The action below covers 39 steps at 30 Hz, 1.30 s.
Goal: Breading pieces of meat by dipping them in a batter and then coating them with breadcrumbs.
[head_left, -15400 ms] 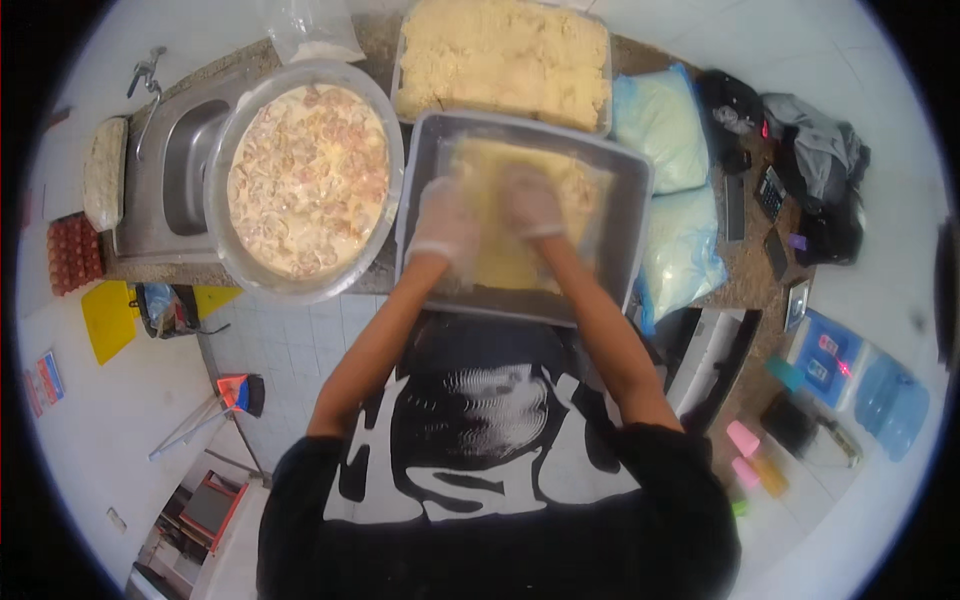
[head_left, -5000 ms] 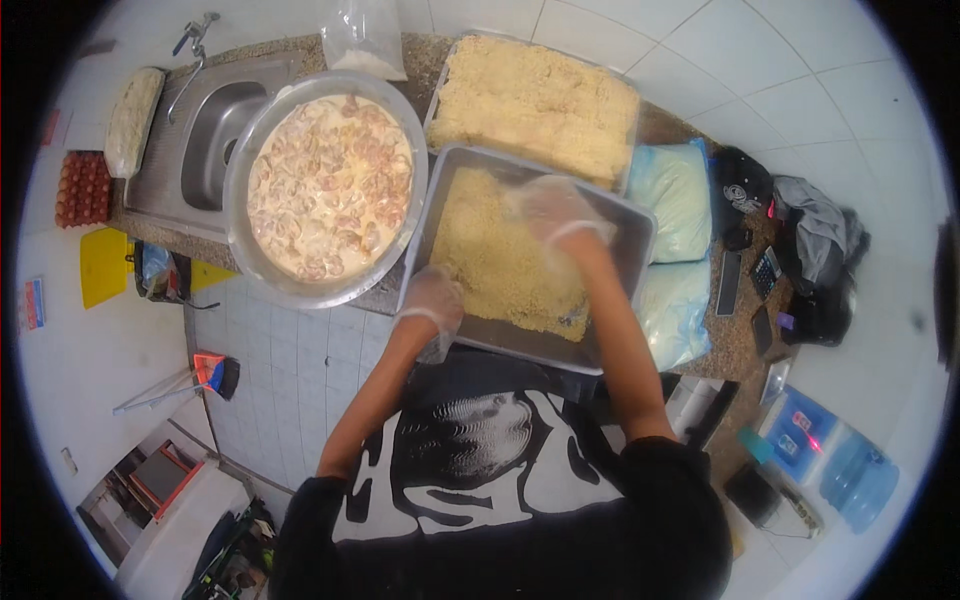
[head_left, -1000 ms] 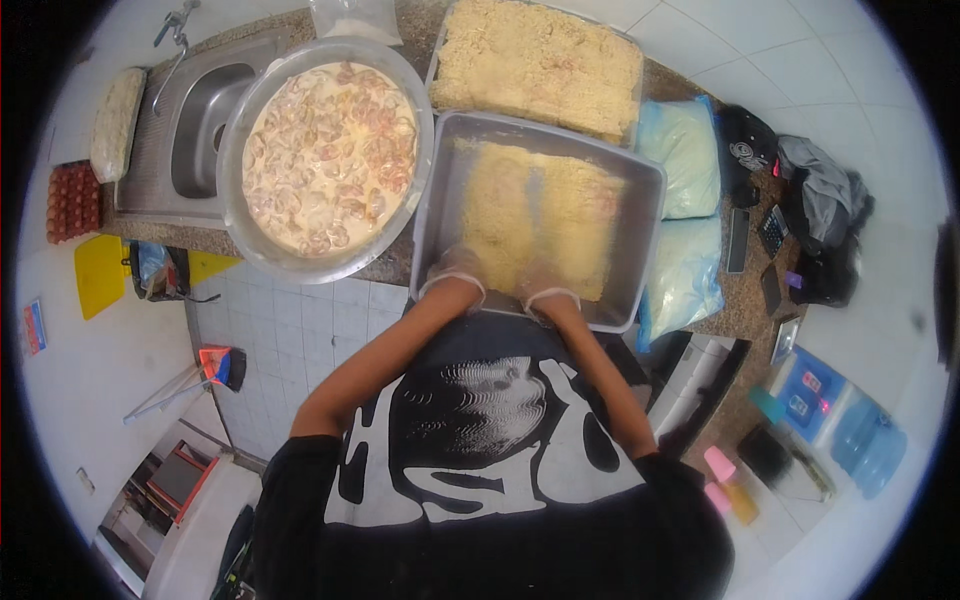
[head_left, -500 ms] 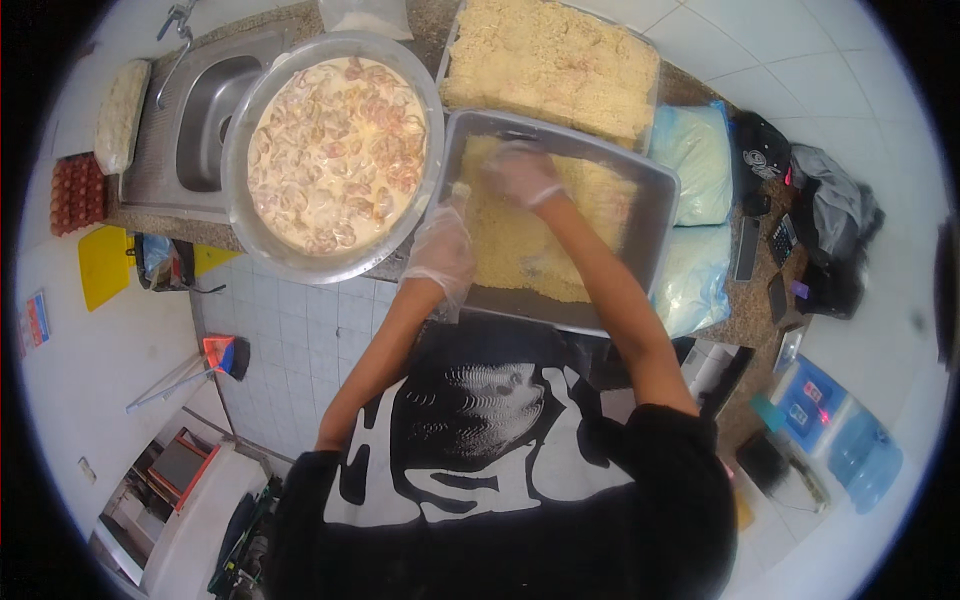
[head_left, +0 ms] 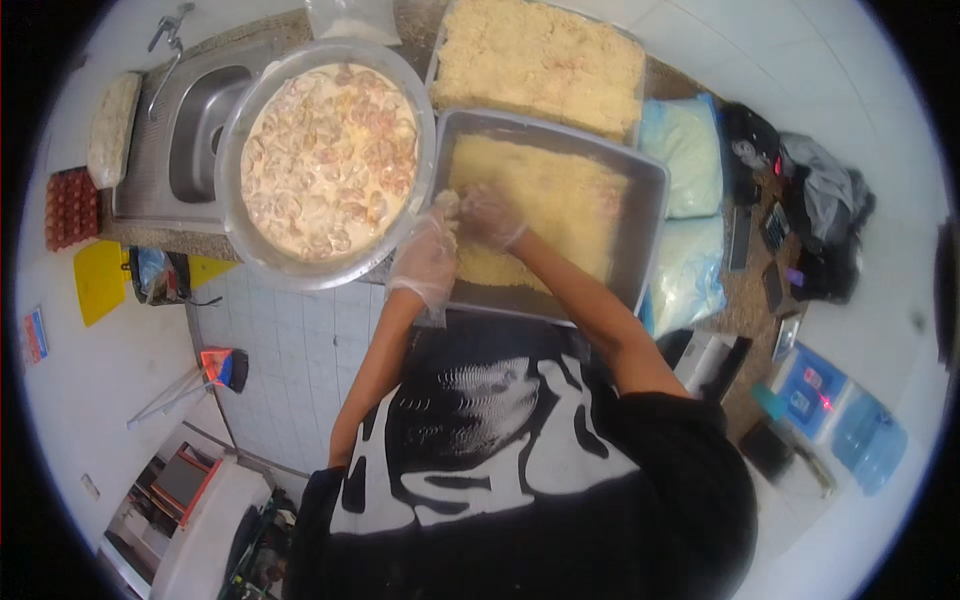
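My left hand point(head_left: 424, 258), in a clear plastic glove, is at the left rim of a grey tub point(head_left: 655, 215). Its fingers are bunched and crusted with pale crumbs; what they hold, if anything, I cannot make out. My right hand point(head_left: 490, 216), also gloved, is just beside it inside the tub, low over the yellowish crumbs point(head_left: 560, 200), and smeared by motion. To the left stands a big round metal basin point(head_left: 228, 190) of raw meat pieces point(head_left: 330, 160) in creamy batter. Behind the tub, a second tray point(head_left: 637, 90) is filled with crumb-coated pieces point(head_left: 540, 65).
A steel sink point(head_left: 195, 135) and egg trays point(head_left: 72, 208) are at the left. Plastic bags of crumbs point(head_left: 682, 160) lie right of the tub, with a black cap point(head_left: 750, 140) and grey clothing point(head_left: 825, 190) beyond. A clear bag point(head_left: 352, 20) sits behind the basin.
My right hand has moved left and nearer across the crumbs, now next to my left hand. The left hand has stayed at the tub's left rim. The whole view has shifted slightly.
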Motion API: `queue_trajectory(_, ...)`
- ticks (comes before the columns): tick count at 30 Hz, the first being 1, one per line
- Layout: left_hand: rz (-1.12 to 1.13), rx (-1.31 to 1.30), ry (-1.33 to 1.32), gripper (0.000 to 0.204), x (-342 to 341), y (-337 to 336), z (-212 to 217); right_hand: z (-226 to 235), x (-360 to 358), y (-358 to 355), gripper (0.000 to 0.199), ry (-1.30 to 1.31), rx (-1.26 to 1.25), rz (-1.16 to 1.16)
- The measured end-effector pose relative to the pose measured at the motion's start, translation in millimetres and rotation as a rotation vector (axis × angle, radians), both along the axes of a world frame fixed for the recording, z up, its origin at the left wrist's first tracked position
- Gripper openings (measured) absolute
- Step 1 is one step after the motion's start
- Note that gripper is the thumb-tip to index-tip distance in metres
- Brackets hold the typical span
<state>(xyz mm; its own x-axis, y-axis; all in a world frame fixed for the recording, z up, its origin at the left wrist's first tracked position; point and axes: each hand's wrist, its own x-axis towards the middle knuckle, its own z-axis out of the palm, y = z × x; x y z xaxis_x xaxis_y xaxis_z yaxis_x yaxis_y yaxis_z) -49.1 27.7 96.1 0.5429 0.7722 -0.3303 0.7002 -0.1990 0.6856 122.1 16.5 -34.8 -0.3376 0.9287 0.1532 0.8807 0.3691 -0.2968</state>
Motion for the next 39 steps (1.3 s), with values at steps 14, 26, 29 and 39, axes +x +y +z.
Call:
queue_trajectory(14, -0.052, -0.015, -0.123, 0.038, -5.3, -3.3, -19.7, 9.8, 62.6, 31.6, 0.059, 1.756, -0.652, -0.8)
queue_trajectory(26, -0.03, 0.097, -0.173, 0.027, -6.9, -20.8, -15.5, 8.0, 56.5, -15.1, 0.057, 0.099, -0.472, -0.547)
queue_trajectory(29, -0.04, 0.091, -0.184, 0.029, -14.6, -21.0, -16.4, 11.2, 54.4, -30.4, 0.046, 0.367, -0.383, -0.515)
queue_trajectory(39, -0.041, 0.028, -0.18, 0.031, -2.7, -19.1, -14.6, 117.8, 91.2, -58.9, 0.037, 0.364, 0.083, -0.511)
